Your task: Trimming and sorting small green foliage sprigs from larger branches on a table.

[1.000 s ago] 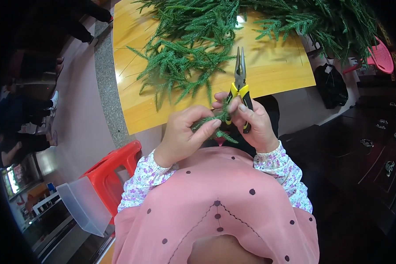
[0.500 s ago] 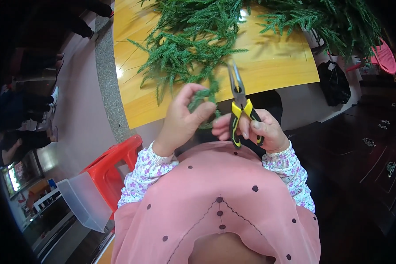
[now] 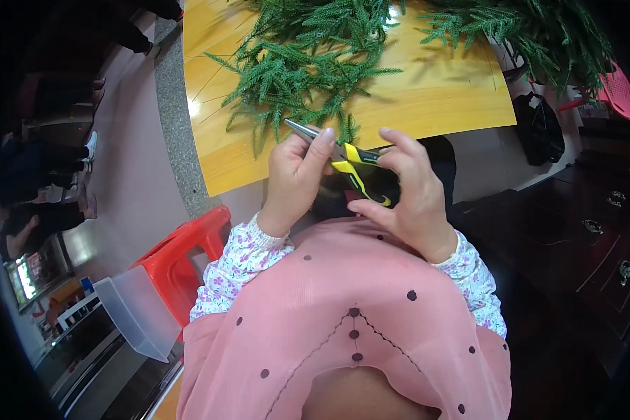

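My left hand (image 3: 297, 171) is closed around the jaw end of long-nose pliers (image 3: 358, 157). Their metal tips poke out past my fingers toward the upper left, and the yellow-and-black handles are spread toward the right. Around those handles my right hand (image 3: 416, 199) is open, thumb and fingers apart. Its fingertips come close to the handles; whether they touch is unclear. Just beyond my left hand, green needle-leaved sprigs (image 3: 287, 77) lie on the yellow wooden table (image 3: 441, 105), one hanging near the pliers. Whether my left palm also holds greenery is hidden.
More green branches (image 3: 532, 35) overhang the table's far right corner. A black bag (image 3: 537, 129) and a pink plastic chair (image 3: 617, 94) stand beyond it. To my left are a red stool (image 3: 189, 245) and a clear plastic bin (image 3: 136, 315). Dark drawers (image 3: 574, 245) line the right.
The pliers have passed from my right hand to my left and now point upper left. My right hand has opened. The green loop in my left hand is out of sight.
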The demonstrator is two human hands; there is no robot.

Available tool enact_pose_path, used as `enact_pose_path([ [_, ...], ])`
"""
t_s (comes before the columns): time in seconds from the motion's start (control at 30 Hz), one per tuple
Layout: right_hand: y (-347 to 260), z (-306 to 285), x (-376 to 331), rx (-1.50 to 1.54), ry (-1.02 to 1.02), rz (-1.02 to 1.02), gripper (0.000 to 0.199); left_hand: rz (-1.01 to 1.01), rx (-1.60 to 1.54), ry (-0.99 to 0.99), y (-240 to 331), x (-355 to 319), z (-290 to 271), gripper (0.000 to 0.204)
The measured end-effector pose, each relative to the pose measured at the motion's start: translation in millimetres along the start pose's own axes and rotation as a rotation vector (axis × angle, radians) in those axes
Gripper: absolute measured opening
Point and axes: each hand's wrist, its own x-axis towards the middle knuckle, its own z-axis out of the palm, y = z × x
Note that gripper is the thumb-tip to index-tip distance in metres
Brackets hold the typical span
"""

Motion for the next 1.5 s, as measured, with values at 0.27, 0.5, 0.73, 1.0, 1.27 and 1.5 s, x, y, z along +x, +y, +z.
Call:
enact_pose_path([
  [0.27, 2, 12, 4, -0.261, 0.061, -0.206, 0.025, 0.03, -0.097, -0.037, -3, -2, 2, 0.025],
  [0.5, 23, -5, -17, 0.528, -0.088, 0.32, 0.013, 0.047, -0.137, -0.067, -8, -5, -4, 0.019],
  [0.73, 28, -22, -37, 0.616, -0.259, 0.394, 0.014, 0.263, 0.256, 0.166, -12, -4, -21, 0.017],
  [1.0, 16, -17, -24, 0.55, -0.246, 0.376, 0.019, 0.409, 0.425, 0.159, -6, -5, -14, 0.014],
  [1.27, 14, -13, -22, 0.445, -0.199, 0.295, 0.019, 0.364, 0.347, 0.202, -8, -6, -13, 0.014],
  [1.5, 15, -11, -22, 0.429, -0.201, 0.283, 0.02, 0.479, 0.519, 0.142, -7, -4, -10, 0.013],
])
